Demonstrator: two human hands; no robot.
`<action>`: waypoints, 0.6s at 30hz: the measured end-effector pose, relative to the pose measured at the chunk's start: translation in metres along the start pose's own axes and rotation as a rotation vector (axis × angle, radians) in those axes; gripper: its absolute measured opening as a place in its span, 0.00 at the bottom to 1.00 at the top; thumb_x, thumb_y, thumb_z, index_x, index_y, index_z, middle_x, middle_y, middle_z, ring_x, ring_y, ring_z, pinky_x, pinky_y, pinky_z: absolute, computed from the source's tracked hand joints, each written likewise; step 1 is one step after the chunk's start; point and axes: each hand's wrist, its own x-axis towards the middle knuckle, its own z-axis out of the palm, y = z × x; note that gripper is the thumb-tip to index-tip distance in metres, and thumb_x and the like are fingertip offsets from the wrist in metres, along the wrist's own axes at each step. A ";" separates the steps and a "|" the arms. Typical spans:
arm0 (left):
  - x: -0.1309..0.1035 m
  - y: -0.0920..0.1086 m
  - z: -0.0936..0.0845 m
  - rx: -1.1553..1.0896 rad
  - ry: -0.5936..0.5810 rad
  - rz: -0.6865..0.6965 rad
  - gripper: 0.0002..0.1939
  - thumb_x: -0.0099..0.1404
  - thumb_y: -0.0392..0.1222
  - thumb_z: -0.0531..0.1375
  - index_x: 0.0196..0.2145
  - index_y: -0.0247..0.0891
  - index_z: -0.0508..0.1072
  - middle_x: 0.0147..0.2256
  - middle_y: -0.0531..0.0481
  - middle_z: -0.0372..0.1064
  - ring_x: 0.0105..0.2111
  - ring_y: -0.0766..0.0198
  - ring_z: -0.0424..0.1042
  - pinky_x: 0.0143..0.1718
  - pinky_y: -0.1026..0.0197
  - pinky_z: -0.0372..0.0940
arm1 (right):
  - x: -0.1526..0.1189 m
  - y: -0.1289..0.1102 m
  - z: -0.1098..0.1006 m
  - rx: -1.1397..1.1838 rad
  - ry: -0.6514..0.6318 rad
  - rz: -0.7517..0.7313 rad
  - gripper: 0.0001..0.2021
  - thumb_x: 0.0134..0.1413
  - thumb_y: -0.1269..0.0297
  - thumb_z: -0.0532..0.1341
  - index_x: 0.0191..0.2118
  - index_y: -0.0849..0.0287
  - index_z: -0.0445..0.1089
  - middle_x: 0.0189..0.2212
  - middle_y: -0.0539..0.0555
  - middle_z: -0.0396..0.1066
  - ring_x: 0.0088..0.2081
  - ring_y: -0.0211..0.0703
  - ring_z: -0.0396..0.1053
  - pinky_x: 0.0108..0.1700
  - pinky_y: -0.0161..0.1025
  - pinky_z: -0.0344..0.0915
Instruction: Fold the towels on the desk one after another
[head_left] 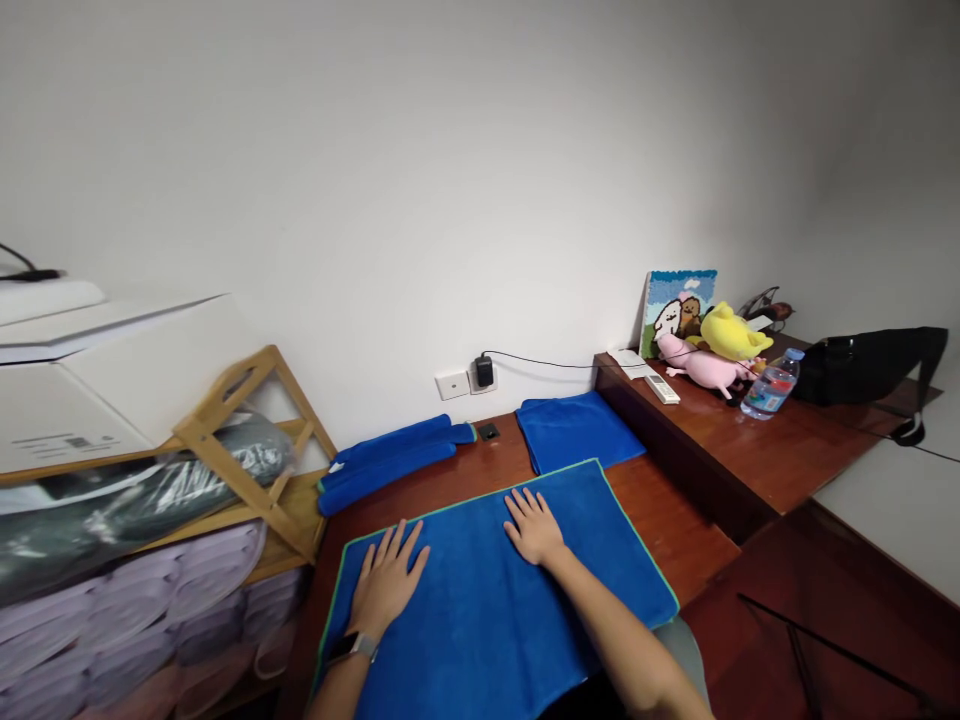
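Note:
A blue towel (pixel 480 590) with green edging lies spread out on the brown wooden desk (pixel 499 455). My left hand (pixel 388 582) rests flat on its left part, fingers spread, with a watch on the wrist. Toward the towel's far edge, right of the middle, my right hand (pixel 534 527) also lies flat with its fingers apart. Neither hand grips anything. Behind the spread towel are a rolled or folded blue towel (pixel 397 455) at the left and a flat folded blue towel (pixel 574 432) at the right.
A wooden shelf rack (pixel 247 440) with wrapped goods and a white box (pixel 97 400) stands left. On the raised right surface are a remote (pixel 662 389), plush toys (pixel 705 365), a water bottle (pixel 772 388) and a black bag (pixel 862 365). A charger (pixel 485 372) with a cable is plugged into the wall.

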 end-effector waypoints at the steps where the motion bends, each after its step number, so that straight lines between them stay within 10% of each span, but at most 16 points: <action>1: -0.008 -0.003 0.001 -0.002 -0.004 -0.001 0.33 0.74 0.59 0.47 0.72 0.47 0.63 0.74 0.44 0.57 0.73 0.48 0.56 0.72 0.38 0.50 | -0.003 -0.005 0.003 0.011 -0.023 0.018 0.31 0.77 0.47 0.45 0.77 0.52 0.51 0.77 0.54 0.49 0.77 0.52 0.42 0.76 0.56 0.40; 10: -0.025 -0.001 -0.007 -0.035 -0.003 0.054 0.32 0.75 0.58 0.47 0.71 0.48 0.64 0.73 0.45 0.58 0.73 0.49 0.56 0.73 0.40 0.48 | -0.004 -0.020 -0.003 0.046 -0.038 -0.033 0.31 0.76 0.45 0.46 0.77 0.48 0.51 0.76 0.51 0.50 0.77 0.51 0.46 0.76 0.54 0.42; 18: -0.010 -0.050 0.003 -0.011 -0.076 -0.030 0.36 0.73 0.63 0.47 0.72 0.49 0.61 0.75 0.44 0.52 0.75 0.47 0.50 0.73 0.37 0.48 | -0.030 0.083 -0.031 -0.075 -0.023 0.188 0.28 0.77 0.49 0.45 0.76 0.44 0.53 0.76 0.50 0.50 0.77 0.50 0.45 0.76 0.57 0.41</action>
